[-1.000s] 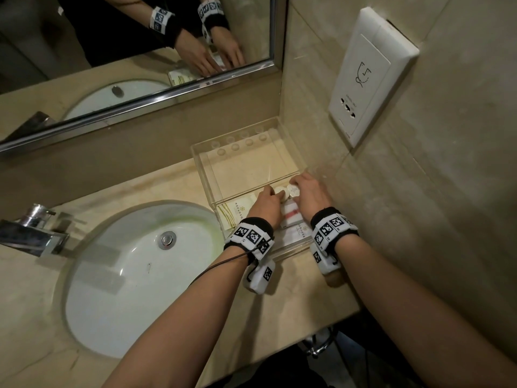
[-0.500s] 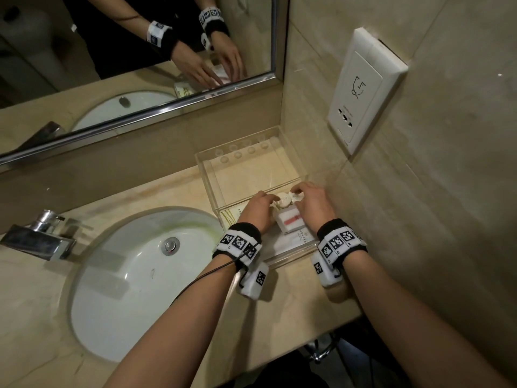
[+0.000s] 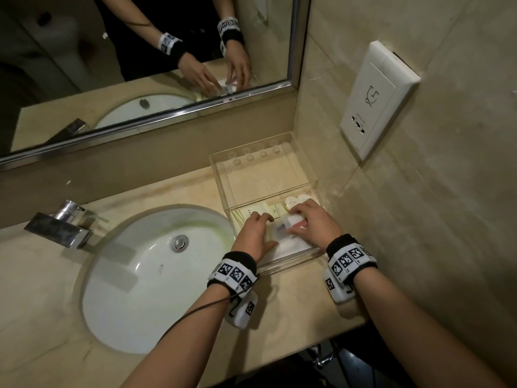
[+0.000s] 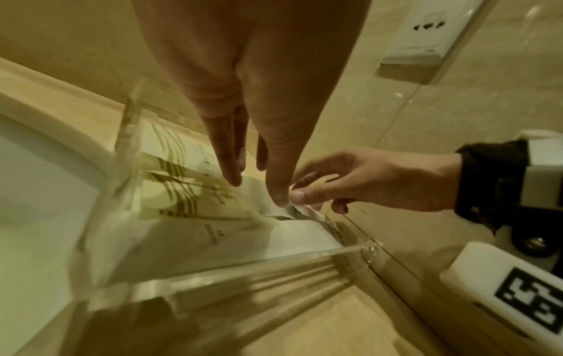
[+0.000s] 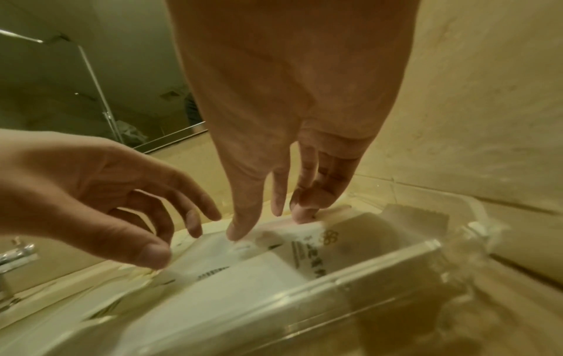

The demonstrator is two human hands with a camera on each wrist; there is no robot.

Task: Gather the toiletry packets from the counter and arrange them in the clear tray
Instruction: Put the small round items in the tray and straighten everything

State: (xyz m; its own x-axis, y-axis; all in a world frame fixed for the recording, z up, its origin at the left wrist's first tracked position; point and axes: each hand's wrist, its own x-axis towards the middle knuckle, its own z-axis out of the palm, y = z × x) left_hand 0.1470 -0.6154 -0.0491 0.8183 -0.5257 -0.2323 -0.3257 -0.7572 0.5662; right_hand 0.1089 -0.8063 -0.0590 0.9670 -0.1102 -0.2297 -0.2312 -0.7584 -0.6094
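The clear tray sits in the counter's right corner, with packets filling its near half. Cream striped packets lie flat on the left, and two small round white ones lie just past my hands. My right hand pinches a small white packet with a red mark, low over the tray. In the left wrist view that right hand has thumb and fingers on the packet's edge. My left hand reaches in beside it, fingers straight in the left wrist view, tips on the packets.
A white sink basin with a chrome tap lies left of the tray. The mirror runs along the back wall. A white socket plate is on the right wall. The counter's front edge is close below my wrists.
Both hands have come back from the round white packets at the tray's middle to its near end. The round packets now lie uncovered, and the right hand has the red-marked packet.
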